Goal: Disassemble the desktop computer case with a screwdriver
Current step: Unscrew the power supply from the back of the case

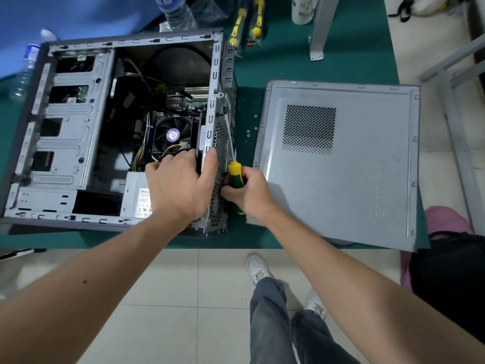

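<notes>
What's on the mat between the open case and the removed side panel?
Head view: loose screws on the green mat, plus the right hand holding the screwdriver against the case, left of the panel.

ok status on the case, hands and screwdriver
Left hand grips case rear edge. Right hand holds screwdriver, shaft along rear panel. Side panel off, nothing blocking.

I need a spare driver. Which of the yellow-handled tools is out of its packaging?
The screwdriver gripped by the right hand beside the computer case; the two packaged tools lie bagged at the mat's far edge.

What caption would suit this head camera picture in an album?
Left hand steadies the open computer case while the right hand works a screwdriver at its rear panel.
</notes>
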Demonstrator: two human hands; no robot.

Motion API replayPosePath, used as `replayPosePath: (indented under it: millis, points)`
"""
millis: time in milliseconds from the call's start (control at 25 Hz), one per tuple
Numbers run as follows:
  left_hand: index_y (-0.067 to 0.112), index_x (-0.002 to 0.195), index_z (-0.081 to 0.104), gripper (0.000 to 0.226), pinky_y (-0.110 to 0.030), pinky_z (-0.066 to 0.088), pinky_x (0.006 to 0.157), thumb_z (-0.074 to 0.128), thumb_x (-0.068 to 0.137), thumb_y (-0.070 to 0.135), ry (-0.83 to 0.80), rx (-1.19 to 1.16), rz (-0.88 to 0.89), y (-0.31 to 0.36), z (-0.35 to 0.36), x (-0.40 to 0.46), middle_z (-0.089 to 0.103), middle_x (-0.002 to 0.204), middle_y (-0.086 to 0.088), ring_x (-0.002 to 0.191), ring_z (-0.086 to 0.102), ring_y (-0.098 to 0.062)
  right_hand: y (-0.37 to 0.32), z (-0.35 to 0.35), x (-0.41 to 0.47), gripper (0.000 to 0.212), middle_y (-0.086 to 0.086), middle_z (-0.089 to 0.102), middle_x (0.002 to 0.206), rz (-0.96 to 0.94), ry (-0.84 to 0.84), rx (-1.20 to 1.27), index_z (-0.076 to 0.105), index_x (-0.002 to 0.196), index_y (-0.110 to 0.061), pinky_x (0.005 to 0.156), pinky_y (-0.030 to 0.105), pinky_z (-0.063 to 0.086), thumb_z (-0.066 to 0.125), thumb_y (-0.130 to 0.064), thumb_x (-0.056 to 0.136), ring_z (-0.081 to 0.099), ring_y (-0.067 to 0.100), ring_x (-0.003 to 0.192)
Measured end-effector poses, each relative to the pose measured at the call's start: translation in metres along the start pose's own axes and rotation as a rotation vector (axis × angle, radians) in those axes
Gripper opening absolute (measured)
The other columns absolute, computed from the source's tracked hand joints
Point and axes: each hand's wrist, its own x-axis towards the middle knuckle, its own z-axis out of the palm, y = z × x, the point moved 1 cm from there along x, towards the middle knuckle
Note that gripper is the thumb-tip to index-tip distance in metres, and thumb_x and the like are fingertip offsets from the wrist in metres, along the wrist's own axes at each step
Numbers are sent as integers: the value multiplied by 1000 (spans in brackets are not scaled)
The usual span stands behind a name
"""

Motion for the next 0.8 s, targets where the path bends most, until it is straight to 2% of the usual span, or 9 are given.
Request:
replayPosePath:
  millis: [80, 160, 320, 560, 640, 800]
  points:
    - [19, 60, 41, 61, -41, 29, 79, 14, 95, 60, -2, -2, 1, -1, 0, 0, 46, 62, 7, 70, 47, -22, 1, -1, 1, 10, -7, 61, 60, 5, -17, -9, 62, 65, -28, 60, 34, 53, 69, -32, 59, 57, 15, 59]
    - [18, 61, 42, 62, -42, 30, 81, 13, 95, 61, -2, -3, 0, -1, 0, 0, 47, 62, 6, 70, 48, -22, 3, -2, 0, 10, -7, 62, 61, 8, -18, -9, 62, 66, -28, 60, 33, 53, 70, -32, 60, 58, 14, 60]
    - [19, 61, 44, 62, -43, 30, 82, 12, 95, 61, -9, 3, -2, -1, 0, 1, 49, 64, 6, 72, 48, -22, 4, -4, 0, 13, -6, 63, 61, 24, -7, 21, 63, 63, -26, 61, 34, 53, 72, -18, 67, 59, 15, 59]
    - [20, 60, 40, 61, -45, 32, 85, 11, 94, 62, -18, -4, -3, -1, 0, 0, 48, 63, 5, 73, 48, -23, 5, -1, -5, 22, -8, 63, 58, 51, 13, 116, 61, 70, -20, 49, 22, 48, 71, -2, 77, 60, 9, 55]
    - [20, 59, 38, 60, -45, 33, 85, 12, 95, 61, -15, -10, 0, -1, -1, 0, 46, 61, 6, 72, 48, -23, 5, -2, -6, 21, -8, 64, 60, 46, 17, 113, 62, 71, -21, 51, 23, 49, 71, -3, 79, 60, 9, 56]
    - [20, 60, 40, 61, -45, 33, 85, 12, 95, 61, -18, 0, 4, 0, -1, 1, 47, 63, 5, 73, 48, -23, 7, -3, -13, 14, -7, 64, 63, 39, 27, 74, 64, 72, -27, 60, 34, 51, 70, -17, 80, 60, 16, 60]
